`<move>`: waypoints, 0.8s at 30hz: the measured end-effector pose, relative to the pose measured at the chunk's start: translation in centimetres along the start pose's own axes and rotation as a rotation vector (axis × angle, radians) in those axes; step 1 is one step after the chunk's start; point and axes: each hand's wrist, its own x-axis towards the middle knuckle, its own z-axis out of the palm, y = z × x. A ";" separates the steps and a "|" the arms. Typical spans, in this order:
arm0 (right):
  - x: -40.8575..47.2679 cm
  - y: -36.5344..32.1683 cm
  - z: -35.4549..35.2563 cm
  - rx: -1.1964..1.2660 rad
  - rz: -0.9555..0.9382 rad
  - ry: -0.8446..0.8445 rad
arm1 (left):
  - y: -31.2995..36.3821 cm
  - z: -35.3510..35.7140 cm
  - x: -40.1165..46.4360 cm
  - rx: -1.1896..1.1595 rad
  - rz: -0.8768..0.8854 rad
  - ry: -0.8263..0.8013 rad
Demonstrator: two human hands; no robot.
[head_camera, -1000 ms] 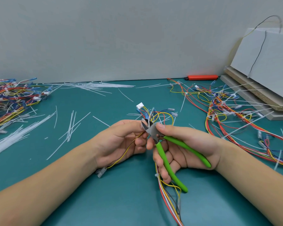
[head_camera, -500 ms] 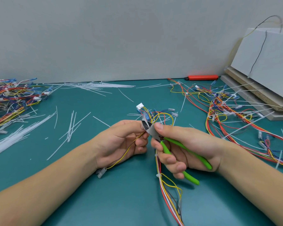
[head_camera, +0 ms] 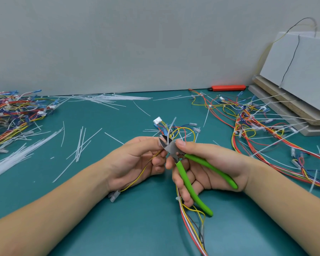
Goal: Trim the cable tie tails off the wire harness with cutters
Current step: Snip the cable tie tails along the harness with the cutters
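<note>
At the near centre of a teal work mat (head_camera: 81, 209), in the head view, I see two bare hands meeting over a wire harness (head_camera: 181, 130). My left hand (head_camera: 137, 163) has its fingers curled round the bundle, pinching it just below the blades, with a yellow wire (head_camera: 137, 180) running down through the palm to a clear connector (head_camera: 115, 196) lying on the mat. My right hand (head_camera: 201, 172) grips green-handled side cutters (head_camera: 185, 169): the thumb presses on the steel head, the fingers wrap the nearer handle, and the two handles stand spread apart. The blades are parted round a white cable tie tail (head_camera: 172, 124) that sticks up and away from the bundle. More of the harness's red, yellow, white and black wires trail toward the near edge beneath the right hand.

To the far left lies a heap of multicoloured harnesses (head_camera: 11, 115), with loose white cable ties (head_camera: 13, 156) fanned beside it and more scattered across the mat. To the right sprawls another tangle of harnesses (head_camera: 266, 130) with long uncut tails. An orange utility knife (head_camera: 227, 87) lies against the far wall, and stacked boards (head_camera: 294, 100) sit at the far right.
</note>
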 end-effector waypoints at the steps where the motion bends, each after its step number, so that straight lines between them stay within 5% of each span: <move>1: 0.0 0.0 -0.1 0.002 0.000 -0.002 | 0.0 0.0 0.0 0.000 -0.002 -0.002; 24: 0.2 0.2 -0.1 0.065 0.035 -0.058 | -0.1 0.1 0.0 0.017 0.015 0.034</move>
